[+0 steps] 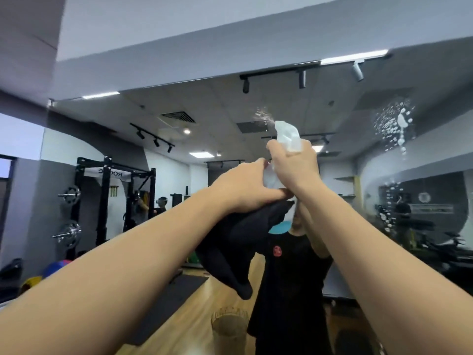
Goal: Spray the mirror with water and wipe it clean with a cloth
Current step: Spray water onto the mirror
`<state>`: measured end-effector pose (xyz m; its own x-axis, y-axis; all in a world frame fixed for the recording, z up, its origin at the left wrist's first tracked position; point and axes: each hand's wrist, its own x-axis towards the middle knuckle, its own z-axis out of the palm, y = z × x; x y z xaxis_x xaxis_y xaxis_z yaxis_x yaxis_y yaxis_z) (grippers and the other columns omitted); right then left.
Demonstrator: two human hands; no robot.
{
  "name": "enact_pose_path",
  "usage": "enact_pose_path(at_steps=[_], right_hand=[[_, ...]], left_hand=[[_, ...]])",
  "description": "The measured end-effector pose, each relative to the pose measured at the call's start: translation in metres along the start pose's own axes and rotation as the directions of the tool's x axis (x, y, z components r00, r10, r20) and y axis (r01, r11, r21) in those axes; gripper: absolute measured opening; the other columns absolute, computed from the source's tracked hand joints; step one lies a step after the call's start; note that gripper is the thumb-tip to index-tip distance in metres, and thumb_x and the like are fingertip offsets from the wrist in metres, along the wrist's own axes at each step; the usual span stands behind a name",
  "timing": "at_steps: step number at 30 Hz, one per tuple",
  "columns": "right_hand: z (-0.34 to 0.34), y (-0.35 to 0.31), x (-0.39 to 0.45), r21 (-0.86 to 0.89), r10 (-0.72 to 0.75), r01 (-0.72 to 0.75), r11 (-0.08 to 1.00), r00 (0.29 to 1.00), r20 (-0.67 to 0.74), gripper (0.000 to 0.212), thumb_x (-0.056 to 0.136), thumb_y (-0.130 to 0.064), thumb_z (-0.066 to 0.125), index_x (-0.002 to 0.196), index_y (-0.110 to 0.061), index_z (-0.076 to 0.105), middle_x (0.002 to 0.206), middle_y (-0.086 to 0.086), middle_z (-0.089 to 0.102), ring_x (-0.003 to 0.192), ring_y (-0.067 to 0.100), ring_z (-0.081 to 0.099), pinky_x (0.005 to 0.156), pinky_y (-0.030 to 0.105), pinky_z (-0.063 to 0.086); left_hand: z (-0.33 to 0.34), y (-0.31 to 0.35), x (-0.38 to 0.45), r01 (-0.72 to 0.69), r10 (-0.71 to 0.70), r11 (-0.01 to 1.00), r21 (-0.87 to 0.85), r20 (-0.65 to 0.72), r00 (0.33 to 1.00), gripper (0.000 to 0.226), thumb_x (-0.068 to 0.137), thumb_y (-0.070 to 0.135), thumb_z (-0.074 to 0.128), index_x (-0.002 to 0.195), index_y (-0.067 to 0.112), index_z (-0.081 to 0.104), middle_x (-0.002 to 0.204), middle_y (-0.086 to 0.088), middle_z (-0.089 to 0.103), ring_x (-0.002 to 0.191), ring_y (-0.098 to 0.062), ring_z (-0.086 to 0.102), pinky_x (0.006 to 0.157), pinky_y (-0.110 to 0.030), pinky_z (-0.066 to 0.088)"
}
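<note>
A large wall mirror (194, 139) fills the view and reflects a gym. My right hand (294, 165) grips a clear spray bottle (288, 135), raised high with its nozzle toward the glass. A fresh puff of mist (262, 114) hangs just off the nozzle. White droplets (395, 124) cling to the mirror at the upper right and run down. My left hand (245, 188) holds a black cloth (238, 252) that hangs below it, and its fingers touch the bottle's lower body.
The reflection shows a black squat rack (110, 201) with weight plates at left, a wooden floor with a dark mat (174, 303), and my own dark-shirted figure (289, 278). A glass-like container (229, 326) stands low in the centre. A white beam (230, 47) runs above the mirror.
</note>
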<state>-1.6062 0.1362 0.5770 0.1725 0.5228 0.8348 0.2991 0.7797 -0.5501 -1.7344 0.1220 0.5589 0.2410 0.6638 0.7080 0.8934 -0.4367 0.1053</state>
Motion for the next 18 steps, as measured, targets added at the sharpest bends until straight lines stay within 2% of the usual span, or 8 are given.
enact_pose_path(at_steps=[4, 7, 10, 13, 16, 18], right_hand=[[0.020, 0.011, -0.011, 0.001, 0.038, -0.038, 0.999, 0.999, 0.030, 0.031, 0.082, -0.035, 0.059, 0.059, -0.017, 0.046, 0.061, -0.002, 0.053, 0.061, 0.021, 0.049, 0.059, 0.033, 0.040], [0.031, 0.023, -0.027, -0.063, 0.045, -0.042, 0.997, 0.998, 0.049, 0.033, 0.073, -0.045, 0.055, 0.061, -0.014, 0.053, 0.064, 0.000, 0.058, 0.067, 0.026, 0.056, 0.065, 0.041, 0.048], [0.042, 0.040, -0.043, -0.052, 0.046, -0.042, 0.998, 0.996, 0.073, 0.033, 0.084, -0.034, 0.062, 0.063, -0.011, 0.054, 0.062, 0.003, 0.056, 0.063, 0.023, 0.052, 0.060, 0.035, 0.042], [0.053, 0.061, -0.065, -0.011, 0.035, -0.034, 0.999, 0.993, 0.110, 0.030, 0.083, -0.033, 0.061, 0.061, -0.016, 0.049, 0.059, 0.000, 0.050, 0.060, 0.019, 0.045, 0.060, 0.033, 0.037], [0.064, 0.079, -0.089, -0.008, 0.063, -0.062, 0.998, 0.988, 0.143, 0.028, 0.081, -0.031, 0.059, 0.062, -0.012, 0.050, 0.058, -0.002, 0.051, 0.058, 0.015, 0.044, 0.058, 0.033, 0.037], [0.072, 0.093, -0.103, -0.017, 0.082, -0.080, 0.997, 0.984, 0.158, 0.029, 0.080, -0.030, 0.058, 0.066, -0.005, 0.055, 0.064, 0.003, 0.057, 0.065, 0.020, 0.051, 0.064, 0.039, 0.043]], left_hand=[[0.009, -0.020, -0.012, 0.015, -0.015, 1.000, 0.013, 0.032, 0.999, 0.081, 0.065, 0.086, 0.056, 0.124, 0.030, 0.051, 0.110, 0.009, 0.067, 0.096, -0.018, 0.065, 0.087, -0.044, 0.056], [0.022, -0.033, -0.027, 0.037, -0.039, 0.999, 0.031, 0.046, 0.998, 0.084, 0.068, 0.088, 0.056, 0.128, 0.031, 0.048, 0.111, 0.006, 0.067, 0.094, -0.019, 0.066, 0.085, -0.044, 0.057], [0.040, -0.044, -0.045, 0.058, -0.060, 0.998, 0.027, 0.071, 0.996, 0.083, 0.071, 0.087, 0.055, 0.129, 0.027, 0.047, 0.112, 0.003, 0.067, 0.096, -0.021, 0.067, 0.086, -0.044, 0.057], [0.061, -0.057, -0.063, 0.080, -0.082, 0.997, 0.020, 0.108, 0.991, 0.082, 0.071, 0.088, 0.053, 0.128, 0.030, 0.045, 0.113, 0.003, 0.068, 0.098, -0.023, 0.067, 0.087, -0.045, 0.057], [0.080, -0.069, -0.081, 0.088, -0.094, 0.995, 0.044, 0.148, 0.985, 0.087, 0.072, 0.087, 0.056, 0.138, 0.032, 0.039, 0.117, 0.001, 0.070, 0.103, -0.027, 0.069, 0.089, -0.043, 0.056], [0.090, -0.075, -0.094, 0.106, -0.116, 0.993, 0.060, 0.182, 0.976, 0.090, 0.075, 0.084, 0.058, 0.143, 0.028, 0.036, 0.120, -0.001, 0.069, 0.107, -0.028, 0.068, 0.088, -0.040, 0.054]])
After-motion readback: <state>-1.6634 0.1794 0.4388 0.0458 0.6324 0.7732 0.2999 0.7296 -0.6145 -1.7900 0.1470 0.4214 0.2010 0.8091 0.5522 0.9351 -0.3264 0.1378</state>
